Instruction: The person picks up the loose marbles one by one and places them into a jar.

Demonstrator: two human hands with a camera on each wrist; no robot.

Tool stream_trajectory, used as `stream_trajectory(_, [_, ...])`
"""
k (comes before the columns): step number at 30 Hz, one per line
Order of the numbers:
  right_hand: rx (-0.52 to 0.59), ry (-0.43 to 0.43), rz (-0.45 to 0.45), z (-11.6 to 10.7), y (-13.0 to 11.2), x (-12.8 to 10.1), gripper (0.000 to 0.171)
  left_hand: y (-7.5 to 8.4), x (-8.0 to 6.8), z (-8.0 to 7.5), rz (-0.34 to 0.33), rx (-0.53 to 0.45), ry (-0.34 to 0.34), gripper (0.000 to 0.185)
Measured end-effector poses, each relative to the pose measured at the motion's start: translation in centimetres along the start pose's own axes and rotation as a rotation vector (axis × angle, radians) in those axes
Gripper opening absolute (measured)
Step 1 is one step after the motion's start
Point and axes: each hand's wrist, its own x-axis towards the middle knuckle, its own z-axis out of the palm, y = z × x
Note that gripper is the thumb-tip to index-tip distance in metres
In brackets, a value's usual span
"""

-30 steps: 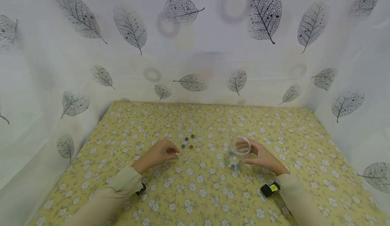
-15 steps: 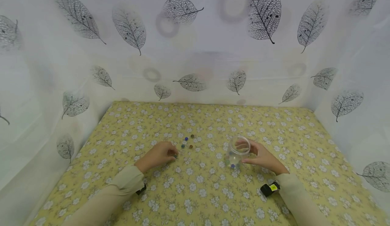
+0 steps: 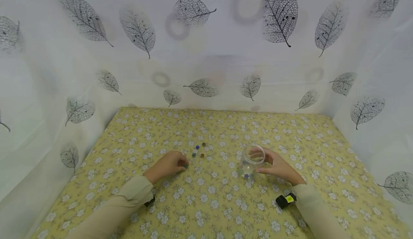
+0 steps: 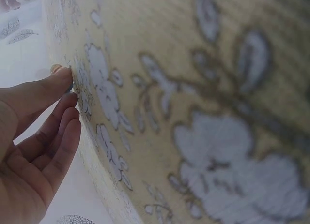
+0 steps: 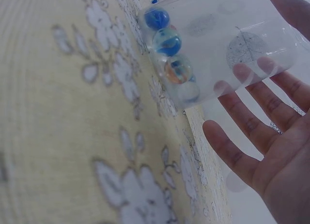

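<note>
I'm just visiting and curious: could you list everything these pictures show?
Glass jar: one, clear, upright on the cloth, right of centre.
Marbles in the jar: at least four, blue, orange and pale, at its bottom.
Loose marbles: about five, blue, brown and pale, mid-cloth.
Tablecloth: one, yellow with white flowers.
Curtain: white, grey leaf print, on three sides.
Left hand: pinches a dark marble.
Right hand: cups the jar.
</note>
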Motion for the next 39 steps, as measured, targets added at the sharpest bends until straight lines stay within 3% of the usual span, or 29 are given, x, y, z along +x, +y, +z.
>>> stream_trajectory(13, [0.015, 0.004, 0.004, 0.1, -0.1, -0.1, 0.059, 0.0, 0.2, 0.1, -0.030, 0.017, -0.003, 0.013])
stream_trajectory(23, [0.009, 0.006, 0.012, 0.1, -0.1, 0.0, 0.058, 0.9, 0.7, -1.1, -0.069, -0.008, 0.029, 0.015])
stream_trajectory(33, [-0.004, 0.005, 0.016, 0.1, -0.1, 0.0, 0.059, 3.1, 1.4, -2.9, 0.010, 0.017, 0.081, 0.021])
stream_trajectory(39, [0.003, 0.004, 0.017, 0.1, 0.0, 0.0, 0.059, 5.1, 2.5, -3.4, 0.095, 0.075, 0.120, 0.020])
